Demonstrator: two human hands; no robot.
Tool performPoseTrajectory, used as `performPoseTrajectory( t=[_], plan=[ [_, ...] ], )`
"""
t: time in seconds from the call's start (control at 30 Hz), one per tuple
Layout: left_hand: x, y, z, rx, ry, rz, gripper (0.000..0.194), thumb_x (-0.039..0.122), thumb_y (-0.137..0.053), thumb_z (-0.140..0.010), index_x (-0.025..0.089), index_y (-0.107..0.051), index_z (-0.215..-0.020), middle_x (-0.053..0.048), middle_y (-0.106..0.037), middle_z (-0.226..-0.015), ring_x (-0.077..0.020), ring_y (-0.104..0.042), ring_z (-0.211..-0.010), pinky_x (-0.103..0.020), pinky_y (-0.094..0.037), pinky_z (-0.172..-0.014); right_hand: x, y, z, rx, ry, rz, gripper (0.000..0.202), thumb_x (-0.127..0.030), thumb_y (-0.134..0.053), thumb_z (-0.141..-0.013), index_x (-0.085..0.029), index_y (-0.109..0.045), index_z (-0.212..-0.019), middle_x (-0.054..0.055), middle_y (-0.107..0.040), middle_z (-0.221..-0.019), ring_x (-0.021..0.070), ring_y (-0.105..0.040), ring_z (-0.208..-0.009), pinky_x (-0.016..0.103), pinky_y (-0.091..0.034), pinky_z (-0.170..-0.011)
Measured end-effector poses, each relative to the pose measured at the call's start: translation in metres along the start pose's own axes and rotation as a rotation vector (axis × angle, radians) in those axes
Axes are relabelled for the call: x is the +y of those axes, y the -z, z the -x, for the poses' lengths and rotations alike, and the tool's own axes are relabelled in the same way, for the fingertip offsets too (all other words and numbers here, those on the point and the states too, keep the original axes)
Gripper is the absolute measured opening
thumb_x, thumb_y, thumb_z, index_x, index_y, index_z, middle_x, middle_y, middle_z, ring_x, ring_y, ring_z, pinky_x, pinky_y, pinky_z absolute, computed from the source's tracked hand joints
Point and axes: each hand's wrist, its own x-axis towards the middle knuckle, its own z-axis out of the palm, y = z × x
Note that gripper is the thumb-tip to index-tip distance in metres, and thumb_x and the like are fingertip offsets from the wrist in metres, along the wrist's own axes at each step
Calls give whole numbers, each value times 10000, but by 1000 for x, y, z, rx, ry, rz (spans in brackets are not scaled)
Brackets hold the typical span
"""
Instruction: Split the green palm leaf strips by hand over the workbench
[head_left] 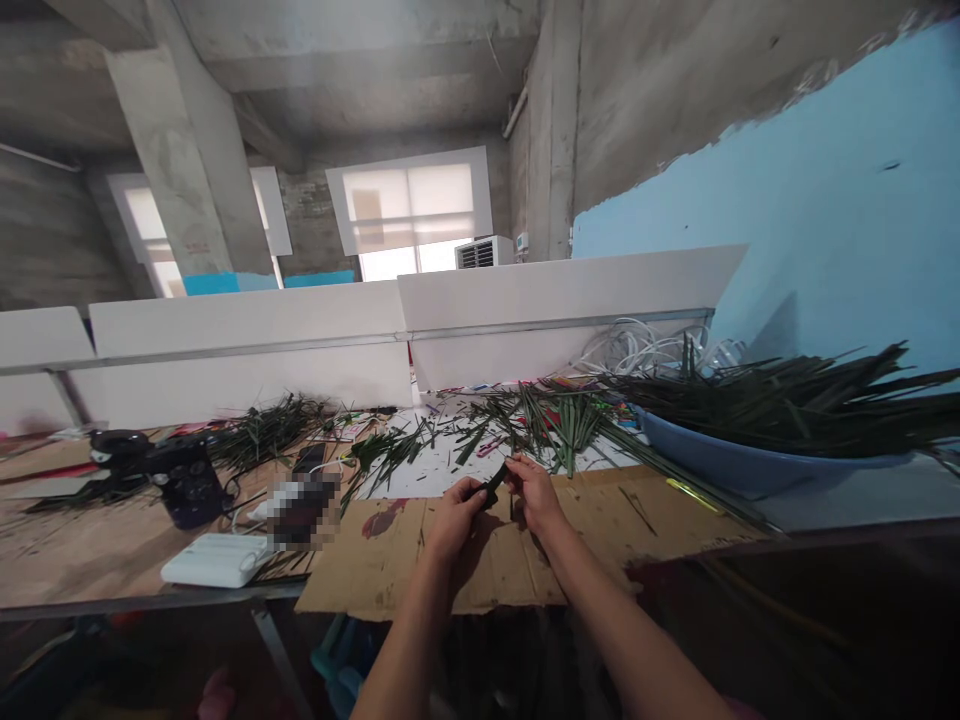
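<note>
Forearms (409, 635), left hand (454, 518) and right hand (535, 492) nearly closed, pinching dark strip (494, 484)

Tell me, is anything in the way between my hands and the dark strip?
Nothing visible is: the left hand and right hand both hold the dark strip, over the cardboard.

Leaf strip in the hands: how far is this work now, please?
Partly along, I judge. Apparently done: short leaf pieces on the white sheet. In hand: the dark strip, between left hand and right hand. Remaining, probably: long leaves heaped in the blue basin.
</note>
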Motion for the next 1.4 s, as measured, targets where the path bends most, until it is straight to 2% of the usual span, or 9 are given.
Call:
performPoseTrajectory(
  t=[0.27, 0.57, 0.7, 0.83, 1.07, 1.23, 1.4],
  plan=[
    [1, -1, 2, -12, -14, 3, 226, 372, -775, -675, 178, -672, -726, -13, -618, -678, -143, -525, -645, -236, -392, -600, 1, 0, 0, -17, -41, -37, 303, -443, -721, -607, -213, -524, -601, -55, -489, -496, 88, -373, -408, 217, -254, -389],
    [2, 0, 3, 0, 10, 28, 280, 413, -784, -672, 169, -667, -744, -22, -640, -697, -128, -533, -622, -227, -407, -584, 1, 0, 1, -44, -87, -33, 357, -491, -750, -603, -194, -557, -656, -49, -529, -512, 64, -334, -378, 207, -205, -379],
    [3, 2, 3, 53, 7, 29, 279, 414, -783, -675, 175, -653, -734, -4, -609, -650, -115, -509, -580, -214, -384, -540, -3, -3, 7, -87, -64, 7, 323, -428, -802, -593, -182, -636, -720, -42, -579, -573, 70, -374, -418, 211, -271, -410],
    [6, 2, 5, 73, 19, 31, 289, 419, -790, -661, 179, -644, -731, 3, -596, -640, -108, -493, -557, -210, -362, -520, -5, -6, 10, -155, -64, 41, 272, -342, -839, -538, -180, -662, -665, -48, -566, -534, 83, -397, -439, 219, -302, -434],
    [6, -1, 4, 31, 34, 55, 313, 434, -797, -645, 175, -653, -745, -11, -612, -671, -118, -519, -579, -220, -391, -547, 2, -3, 4, -152, -92, 12, 315, -439, -796, -592, -177, -636, -662, -32, -591, -562, 66, -353, -401, 220, -235, -405],
    [8, -3, 5, -4, 23, 64, 303, 426, -800, -642, 172, -659, -729, -23, -624, -690, -131, -541, -613, -228, -409, -576, 6, -3, 1, -143, -100, -15, 347, -499, -749, -621, -190, -593, -625, -41, -549, -525, 75, -360, -392, 225, -246, -402],
    [7, -1, 5, 16, 20, 59, 307, 436, -796, -643, 175, -659, -729, -16, -613, -668, -125, -523, -586, -226, -388, -556, 2, -4, 4, -139, -102, -8, 370, -534, -719, -652, -187, -593, -616, -27, -579, -540, 77, -369, -387, 226, -240, -400]
  ],
)
